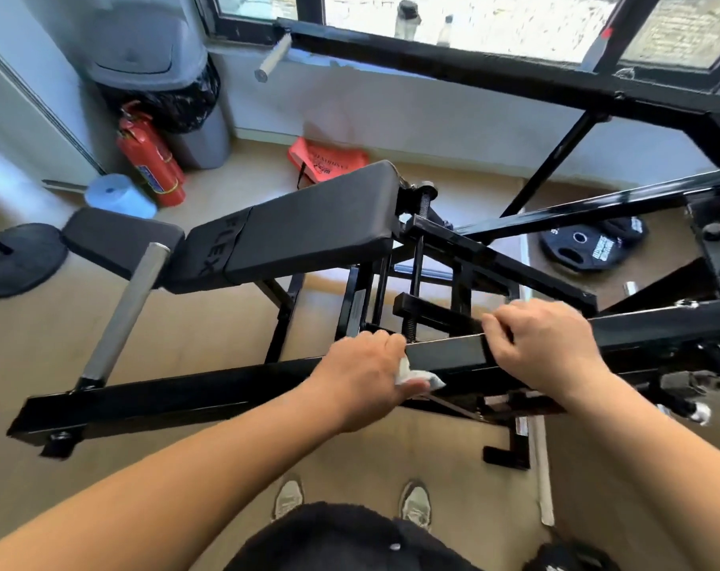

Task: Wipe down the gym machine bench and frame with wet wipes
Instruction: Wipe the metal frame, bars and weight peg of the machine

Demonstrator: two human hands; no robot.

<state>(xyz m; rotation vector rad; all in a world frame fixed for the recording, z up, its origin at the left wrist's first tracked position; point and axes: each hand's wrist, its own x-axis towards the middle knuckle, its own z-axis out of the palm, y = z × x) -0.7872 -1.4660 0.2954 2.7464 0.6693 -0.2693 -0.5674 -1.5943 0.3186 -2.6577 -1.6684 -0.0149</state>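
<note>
**Forearms stretching out to the frame bar**

Two bare forearms are reaching forward from the bottom edge. The left hand (364,379) is curling over the black frame bar (185,393), pressing a crumpled white wet wipe (418,377) against its near face (thumb underneath). The right hand (543,344) is gripping the same bar just beside it, fingers hooked over the top edge. Behind the bar, the padded bench (308,228) is sitting tilted.
</note>
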